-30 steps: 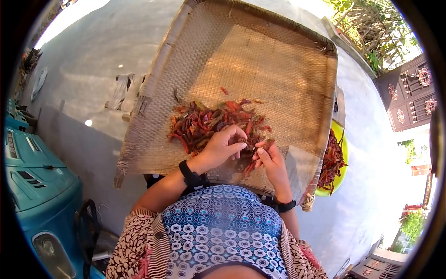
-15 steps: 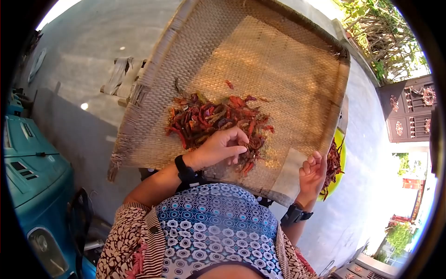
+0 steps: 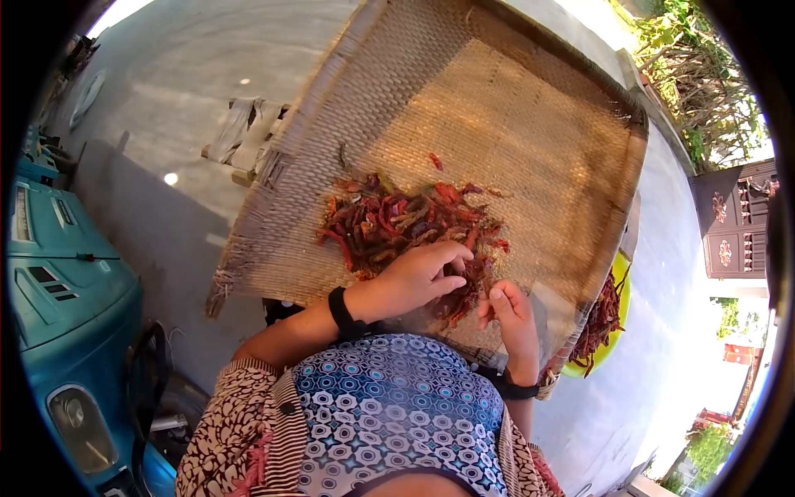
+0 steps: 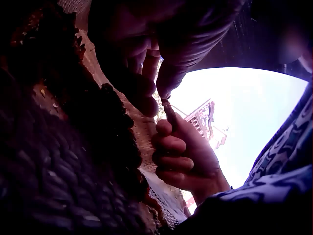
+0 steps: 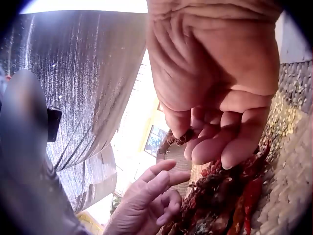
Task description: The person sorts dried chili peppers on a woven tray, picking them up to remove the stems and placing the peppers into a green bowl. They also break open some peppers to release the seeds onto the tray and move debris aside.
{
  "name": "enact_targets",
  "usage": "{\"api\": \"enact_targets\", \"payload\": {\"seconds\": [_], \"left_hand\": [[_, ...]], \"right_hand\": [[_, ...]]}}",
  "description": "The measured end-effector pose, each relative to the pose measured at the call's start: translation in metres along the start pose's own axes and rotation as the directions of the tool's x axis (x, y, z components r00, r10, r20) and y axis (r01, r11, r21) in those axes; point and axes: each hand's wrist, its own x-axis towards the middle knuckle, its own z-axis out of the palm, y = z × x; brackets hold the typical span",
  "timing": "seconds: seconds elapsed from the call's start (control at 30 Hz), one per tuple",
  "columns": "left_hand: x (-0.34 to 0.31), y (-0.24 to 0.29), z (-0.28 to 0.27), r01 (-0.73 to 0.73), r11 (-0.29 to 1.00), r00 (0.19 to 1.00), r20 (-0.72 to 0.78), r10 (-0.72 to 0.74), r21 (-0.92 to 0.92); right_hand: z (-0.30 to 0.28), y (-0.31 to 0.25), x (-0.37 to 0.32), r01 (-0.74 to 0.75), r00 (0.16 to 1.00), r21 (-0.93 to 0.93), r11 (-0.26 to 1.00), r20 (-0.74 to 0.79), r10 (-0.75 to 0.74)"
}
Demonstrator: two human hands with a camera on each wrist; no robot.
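Observation:
A pile of dried red chillies [image 3: 402,219] lies on the woven tray [image 3: 513,132]. The left hand [image 3: 414,280] is over its near edge, fingers bent loosely; in the left wrist view a narrow gap parts the left hand's thumb and fingers [image 4: 146,88]. Just to its right, the right hand [image 3: 513,321] pinches a small dark chilli piece, seen in both wrist views [image 4: 169,111] [image 5: 180,138]. The piece's upper end is at the left thumb tip. In the right wrist view the left hand [image 5: 146,198] faces the right one.
A yellow-green basin [image 3: 617,331] of red chillies [image 3: 600,327] stands right of the tray. A blue-green vehicle [image 3: 66,298] is at the left. A low stool-like object [image 3: 240,132] stands beyond the tray's left edge. Plants [image 3: 696,74] and a brown gate [image 3: 733,219] are farther right.
From near the tray's right edge beside the basin, the right hand has come back toward the left hand and now pinches a piece. The left hand has stayed by the pile.

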Motion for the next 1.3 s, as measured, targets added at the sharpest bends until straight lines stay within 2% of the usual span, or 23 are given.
{"api": "enact_targets", "payload": {"seconds": [0.03, 0.07, 0.13, 0.17, 0.2, 0.3, 0.4, 0.43, 0.5, 0.53, 0.6, 0.73, 0.83, 0.93, 0.97, 1.07, 1.17, 1.27, 1.3], "left_hand": [[0.0, 0.004, -0.003, -0.086, 0.971, 0.99, -0.088, 0.108, 0.222], [-0.001, 0.008, -0.006, -0.144, 0.888, 0.963, -0.146, 0.228, 0.437], [-0.001, 0.013, -0.02, 0.014, 0.823, 0.953, -0.258, 0.161, 0.568], [-0.001, 0.015, -0.028, 0.095, 0.78, 0.943, -0.307, 0.13, 0.619], [-0.002, 0.016, -0.035, 0.174, 0.73, 0.928, -0.359, 0.104, 0.661], [-0.002, 0.002, -0.05, 0.181, 0.616, 0.905, -0.375, 0.2, 0.767], [-0.003, -0.004, -0.054, 0.158, 0.603, 0.951, -0.285, 0.12, 0.782], [-0.002, -0.003, -0.054, 0.144, 0.613, 0.949, -0.283, 0.136, 0.777], [-0.002, -0.001, -0.051, 0.116, 0.634, 0.946, -0.279, 0.162, 0.764], [-0.003, 0.003, -0.05, 0.126, 0.647, 0.949, -0.282, 0.142, 0.752], [-0.004, 0.016, -0.049, 0.147, 0.67, 0.953, -0.287, 0.102, 0.727], [-0.003, 0.025, -0.045, 0.083, 0.806, 0.979, -0.199, 0.044, 0.585], [-0.003, 0.024, -0.038, 0.081, 0.881, 0.991, -0.128, -0.024, 0.466], [-0.002, 0.024, -0.025, 0.118, 0.913, 0.992, -0.095, -0.087, 0.391], [-0.002, 0.029, -0.022, 0.132, 0.899, 0.991, -0.077, -0.109, 0.417], [0.001, 0.024, -0.018, 0.153, 0.934, 0.987, -0.006, -0.159, 0.323], [0.002, 0.025, -0.015, 0.29, 0.955, 0.957, 0.012, -0.29, -0.06], [0.003, 0.023, -0.02, 0.329, 0.944, 0.944, 0.035, -0.328, -0.033], [0.004, 0.021, -0.019, 0.292, 0.957, 0.956, 0.015, -0.291, 0.001]], "right_hand": [[-0.01, 0.0, -0.003, 0.036, 0.995, 0.025, 0.999, -0.093, -0.033], [-0.022, 0.0, -0.007, 0.072, 0.98, 0.047, 0.996, -0.187, -0.062], [-0.056, 0.005, -0.014, 0.191, 0.928, 0.316, 0.929, -0.367, -0.065], [-0.084, 0.016, -0.019, 0.318, 0.919, 0.497, 0.808, -0.37, -0.134], [-0.104, 0.026, -0.023, 0.421, 0.9, 0.649, 0.634, -0.387, -0.201], [-0.112, 0.006, -0.031, 0.556, 0.825, 0.704, 0.442, -0.53, -0.195], [-0.107, 0.019, -0.024, 0.483, 0.872, 0.726, 0.489, -0.448, -0.196], [-0.09, 0.015, -0.019, 0.462, 0.881, 0.691, 0.557, -0.43, -0.197], [-0.063, 0.011, -0.008, 0.368, 0.902, 0.425, 0.827, -0.378, -0.207], [-0.05, 0.008, -0.003, 0.304, 0.913, 0.263, 0.916, -0.354, -0.202], [-0.025, -0.004, 0.003, 0.203, 0.962, 0.143, 0.969, -0.211, -0.171], [0.005, -0.016, 0.023, 0.1, 0.994, -0.007, 0.995, 0.044, -0.099], [0.02, -0.029, 0.035, 0.096, 0.99, 0.038, 0.995, 0.097, -0.1], [0.029, -0.038, 0.039, 0.084, 0.989, 0.058, 0.995, 0.117, -0.09], [0.031, -0.037, 0.04, 0.076, 0.986, 0.067, 0.995, 0.14, -0.085], [0.029, -0.021, 0.042, 0.103, 0.977, 0.01, 0.995, 0.185, -0.103], [0.025, -0.022, 0.037, 0.082, 0.991, 0.151, 0.985, 0.095, -0.097], [0.018, -0.017, 0.034, 0.094, 0.992, 0.208, 0.974, 0.06, -0.108], [0.015, -0.013, 0.032, 0.093, 0.992, 0.214, 0.972, 0.063, -0.109]]}}
